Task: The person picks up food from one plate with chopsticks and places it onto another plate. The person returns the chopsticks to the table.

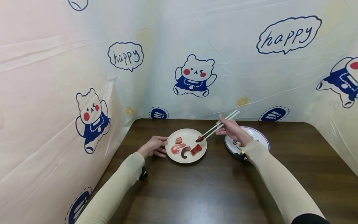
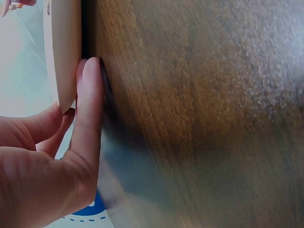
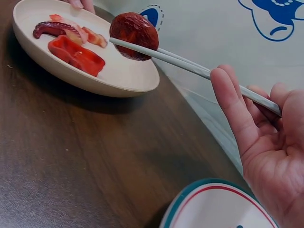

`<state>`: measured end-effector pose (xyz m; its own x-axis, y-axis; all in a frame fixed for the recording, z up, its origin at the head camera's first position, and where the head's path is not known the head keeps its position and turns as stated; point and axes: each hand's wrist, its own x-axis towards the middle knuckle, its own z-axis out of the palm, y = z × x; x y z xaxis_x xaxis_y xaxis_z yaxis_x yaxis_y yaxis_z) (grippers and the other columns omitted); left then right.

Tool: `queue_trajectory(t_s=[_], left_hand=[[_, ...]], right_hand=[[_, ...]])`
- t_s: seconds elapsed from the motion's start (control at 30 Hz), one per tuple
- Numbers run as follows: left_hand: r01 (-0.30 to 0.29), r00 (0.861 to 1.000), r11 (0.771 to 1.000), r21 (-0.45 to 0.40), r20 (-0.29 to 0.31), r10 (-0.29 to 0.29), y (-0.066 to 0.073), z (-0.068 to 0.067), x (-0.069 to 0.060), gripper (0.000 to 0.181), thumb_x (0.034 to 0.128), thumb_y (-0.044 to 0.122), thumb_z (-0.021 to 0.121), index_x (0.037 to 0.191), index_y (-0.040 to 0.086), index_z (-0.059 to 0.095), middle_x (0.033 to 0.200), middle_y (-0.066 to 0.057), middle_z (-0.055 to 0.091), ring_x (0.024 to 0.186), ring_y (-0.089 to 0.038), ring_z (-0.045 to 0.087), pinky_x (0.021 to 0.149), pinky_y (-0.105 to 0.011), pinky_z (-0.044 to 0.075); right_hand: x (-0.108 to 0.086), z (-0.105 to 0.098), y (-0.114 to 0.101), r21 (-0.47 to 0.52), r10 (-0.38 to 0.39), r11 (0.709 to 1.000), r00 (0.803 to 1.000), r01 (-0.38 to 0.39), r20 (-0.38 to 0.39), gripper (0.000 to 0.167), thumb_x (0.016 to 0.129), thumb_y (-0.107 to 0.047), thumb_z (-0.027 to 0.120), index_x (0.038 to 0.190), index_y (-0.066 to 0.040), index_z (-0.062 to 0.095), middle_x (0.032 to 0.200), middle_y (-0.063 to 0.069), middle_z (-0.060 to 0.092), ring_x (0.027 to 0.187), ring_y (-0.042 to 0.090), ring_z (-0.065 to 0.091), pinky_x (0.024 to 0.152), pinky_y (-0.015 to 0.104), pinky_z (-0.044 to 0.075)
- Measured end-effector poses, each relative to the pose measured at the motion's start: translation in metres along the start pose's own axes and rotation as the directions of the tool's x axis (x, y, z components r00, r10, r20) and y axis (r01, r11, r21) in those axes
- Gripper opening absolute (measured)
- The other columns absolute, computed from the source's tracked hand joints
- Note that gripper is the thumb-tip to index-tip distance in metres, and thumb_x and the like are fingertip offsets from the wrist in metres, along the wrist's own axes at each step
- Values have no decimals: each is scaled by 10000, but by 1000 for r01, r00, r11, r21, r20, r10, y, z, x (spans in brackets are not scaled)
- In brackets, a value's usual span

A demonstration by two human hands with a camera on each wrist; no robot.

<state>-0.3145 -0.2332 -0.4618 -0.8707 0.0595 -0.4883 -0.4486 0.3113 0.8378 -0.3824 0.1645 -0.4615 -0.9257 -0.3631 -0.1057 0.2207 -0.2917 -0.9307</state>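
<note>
In the head view my left hand [image 1: 153, 145] holds the left rim of a cream plate [image 1: 193, 133], its thumb at the edge and fingers low against the side. Chopsticks [image 3: 185, 66] are gripped in my right hand [image 1: 234, 130]. Between their tips is a round, wrinkled, dark-red piece like a dried date [image 3: 134, 35], held over the plate's right part. On the plate lie a shrimp [image 1: 176, 148], a curled octopus tentacle [image 1: 184, 152], a red wavy piece [image 1: 196, 150] and a small striped piece [image 1: 178, 141].
A white plate [image 1: 258, 137] with a coloured rim and printed pattern sits to the right, partly under my right hand and wrist. The brown wooden table [image 1: 195, 189] meets a printed curtain [image 1: 232, 71] at the back and sides.
</note>
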Motion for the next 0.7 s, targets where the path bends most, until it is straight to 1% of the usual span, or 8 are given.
queue_trajectory(t_s=[0.1,0.17,0.37,0.53,0.7], left_hand=[[-1,1000,1000,0,-3,1,0,0,0,451,1100,98,548,1550,85,534,1326,-209,608,758,-242,705,715,-461,667],[3,1000,1000,0,-5,-3,0,0,0,453,1098,98,551,1550,87,535,1329,-208,605,756,-241,703,715,-460,668],[14,1000,1000,-9,-9,-14,0,-1,0,457,1101,104,547,1557,95,528,1350,-215,595,776,-251,709,728,-467,666],[17,1000,1000,-6,-6,-17,0,-1,0,454,1101,107,548,1555,102,533,1356,-212,598,782,-251,712,730,-465,667],[7,1000,1000,-5,-3,-7,0,0,-1,457,1095,99,558,1551,94,537,1350,-214,595,771,-248,708,719,-457,668]], right_hand=[[2,4,5,-10,3,1000,1000,-3,-21,462,1141,-336,461,1078,110,567,802,174,684,656,241,746,714,372,665],[3,6,8,-19,-3,1000,1000,2,-27,484,1145,-333,455,1116,144,534,801,167,687,654,237,746,716,375,666],[8,14,16,-24,-23,999,999,21,-48,486,1145,-334,457,1113,144,540,794,151,699,654,240,752,713,391,667],[10,18,20,-10,-24,1000,999,23,-47,459,1149,-324,442,1090,119,544,803,169,705,661,250,756,716,390,667],[11,23,23,-5,-33,999,998,32,-51,494,1151,-315,438,1150,176,496,807,183,707,656,250,755,709,385,667]])
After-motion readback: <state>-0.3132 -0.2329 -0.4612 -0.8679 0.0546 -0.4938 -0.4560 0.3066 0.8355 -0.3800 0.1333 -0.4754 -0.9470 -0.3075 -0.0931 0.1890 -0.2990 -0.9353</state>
